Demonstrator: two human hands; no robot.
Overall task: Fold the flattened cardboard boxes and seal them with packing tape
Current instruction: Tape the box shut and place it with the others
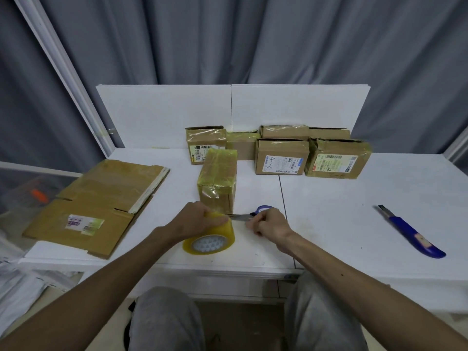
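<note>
Cardboard box (219, 178), wrapped in yellowish tape, stands upright near the middle of the white worktop (354, 224), just beyond both hands. The left hand (202, 220) grasps the top of the packing tape roll (211, 240), which rests on the worktop in front of the box with its core facing the camera. The right hand (268, 224) is clenched round the blue-handled scissors (262, 210); the blades point left and reach the roll at the left fingertips. Flattened cardboard (96, 206) lies at the left edge of the worktop. It carries a small printed sticker, its text too small to read. A group of taped boxes (338, 158) sits at the rear. There, the labelled box (279, 158) bears a shipping label with handwritten "4-3" — the other print is illegible. A blue utility knife (412, 233) lies well apart at the right.
</note>
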